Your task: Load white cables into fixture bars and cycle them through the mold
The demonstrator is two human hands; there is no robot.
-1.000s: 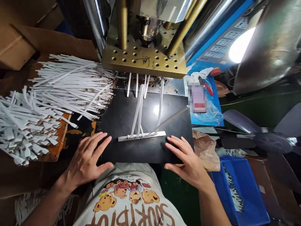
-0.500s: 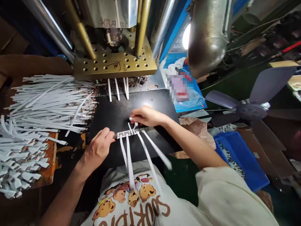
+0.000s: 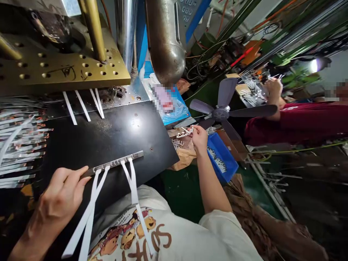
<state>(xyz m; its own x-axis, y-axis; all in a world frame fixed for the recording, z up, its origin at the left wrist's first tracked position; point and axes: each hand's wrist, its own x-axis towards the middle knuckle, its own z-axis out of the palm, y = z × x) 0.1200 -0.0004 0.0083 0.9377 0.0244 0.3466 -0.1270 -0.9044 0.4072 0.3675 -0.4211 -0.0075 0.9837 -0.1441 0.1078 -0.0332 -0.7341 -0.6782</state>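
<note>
Four limp, light white straps [image 3: 108, 195] hang from the stiff metal bar [image 3: 114, 163]; my left hand [image 3: 61, 194] pinches the bar's left end, my right hand [image 3: 199, 137] grips a small white plastic piece [image 3: 185, 132].

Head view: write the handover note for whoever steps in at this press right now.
Left hand: fingers on the end of the metal bar on the black plate.
Four white strips hang from the bar toward the person's lap.
Right hand: out to the side, pinching a small white plastic piece above the brown paper, beside the blue bin.
Four more strips sit under the brass press plate.
Loose strip pile lies left.
</note>
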